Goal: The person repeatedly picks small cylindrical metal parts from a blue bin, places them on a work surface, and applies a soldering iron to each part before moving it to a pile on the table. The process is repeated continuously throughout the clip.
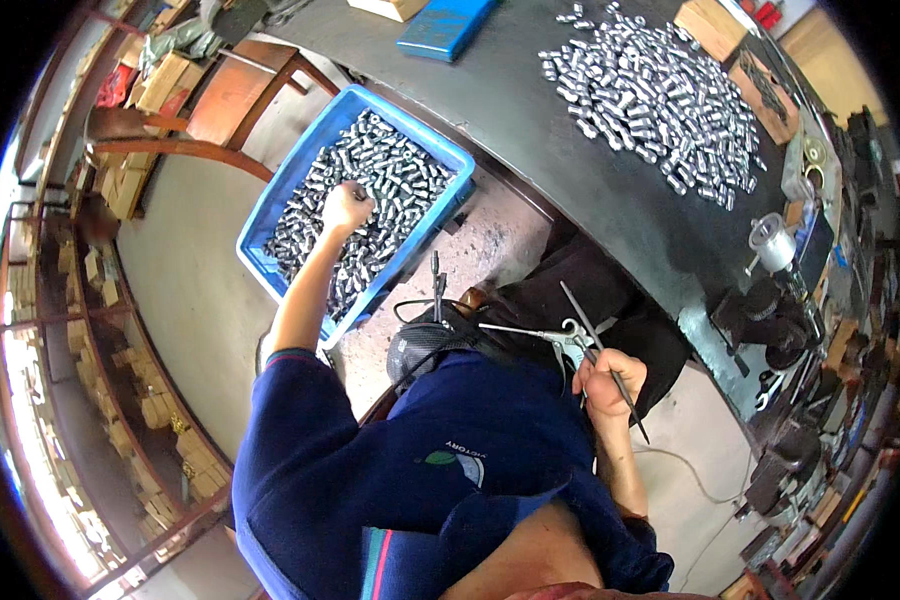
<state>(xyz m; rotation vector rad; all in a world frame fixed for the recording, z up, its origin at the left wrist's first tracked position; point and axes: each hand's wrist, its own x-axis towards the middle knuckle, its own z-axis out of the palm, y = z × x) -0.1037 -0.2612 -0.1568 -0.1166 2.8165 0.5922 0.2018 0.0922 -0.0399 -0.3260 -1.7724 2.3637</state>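
My left hand [344, 208] reaches into a blue plastic bin [260, 225] at the left. Its fingers are curled down among many small metal fittings [390, 160], and what they pinch is hidden. Close to my lap, my right hand [610, 380] is closed around a thin dark pointed rod [582, 308], which slants through the fist. A silvery metal tool [568, 340] with a long thin shaft and curved parts sits against the same hand. Whether the fingers grip this tool too, I cannot tell.
A dark worktable [530, 120] carries a big pile of shiny metal fittings [660, 105] and a flat blue case [448, 28]. A metal device [772, 242] stands near its right edge. A wooden chair [235, 105] is beyond the bin; shelves [100, 370] line the left.
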